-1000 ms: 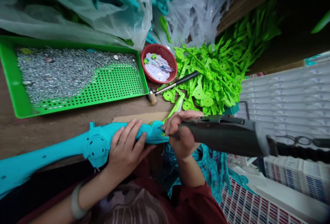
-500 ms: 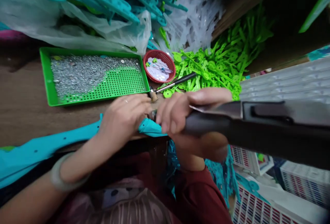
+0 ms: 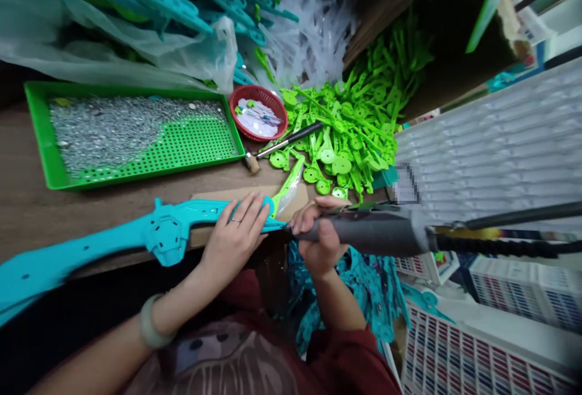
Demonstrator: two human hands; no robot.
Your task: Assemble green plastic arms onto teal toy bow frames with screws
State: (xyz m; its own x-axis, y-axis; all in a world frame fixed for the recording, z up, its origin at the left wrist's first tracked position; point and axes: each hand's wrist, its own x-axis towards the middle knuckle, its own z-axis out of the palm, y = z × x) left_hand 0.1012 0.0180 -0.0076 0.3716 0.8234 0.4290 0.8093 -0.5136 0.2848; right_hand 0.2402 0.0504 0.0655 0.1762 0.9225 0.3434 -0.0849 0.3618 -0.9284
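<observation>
A long turquoise plastic part [image 3: 167, 234] lies along the table's front edge, reaching out of view at the left. My left hand [image 3: 240, 219] is closed over its right end, with the fingers laid across the top. In my right hand [image 3: 321, 231] is a dark grey electric screwdriver [image 3: 373, 231], held level, its cable trailing off to the right. The driver's tip meets or nearly meets the turquoise part's right end; contact is hard to make out. A lime-green and clear plastic piece [image 3: 288, 189] sticks out just behind that end.
A green perforated tray [image 3: 195, 146] of small metal pieces stands at the back left. Beside it are a red basket [image 3: 236, 94] of white discs, a hammer [image 3: 291, 139] and a pile of lime-green plastic parts [image 3: 345, 134]. White crates [image 3: 448, 352] stand at the lower right.
The view has swung right. The screwdriver is drawn back and now shows its cable end. More of the turquoise part is visible, and the lime-green and clear piece has come into sight.
</observation>
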